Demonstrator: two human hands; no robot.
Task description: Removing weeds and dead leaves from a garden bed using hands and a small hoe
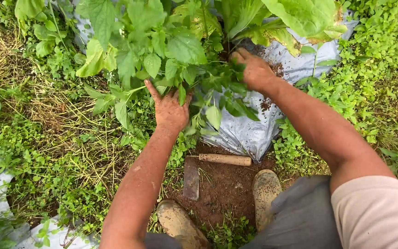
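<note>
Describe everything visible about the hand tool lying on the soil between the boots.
The hand hoe lies flat on bare brown soil, untouched by either hand. Its pale, round wooden handle runs sideways; a flat, dull grey, soil-dusted blade points back toward the person. It sits between two muddy boots, just below the silver plastic sheet.
</note>
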